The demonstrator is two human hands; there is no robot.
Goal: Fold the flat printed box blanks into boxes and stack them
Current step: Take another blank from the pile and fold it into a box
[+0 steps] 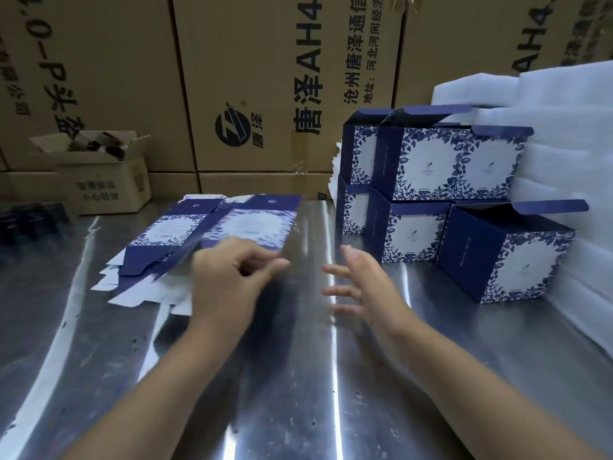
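Blanks point(166, 237) piled left on table point(298, 376), boxes point(447, 167) stacked right; left hand point(232, 277) pinches top blank point(252, 224) at its near edge, right hand point(358, 287) spread, empty; best peel off just one before squaring.

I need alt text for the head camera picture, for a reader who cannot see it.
A person's left hand pinches the top blank of a pile of blue printed blanks on a metal table; the open right hand hovers beside it. Folded boxes are stacked at right.
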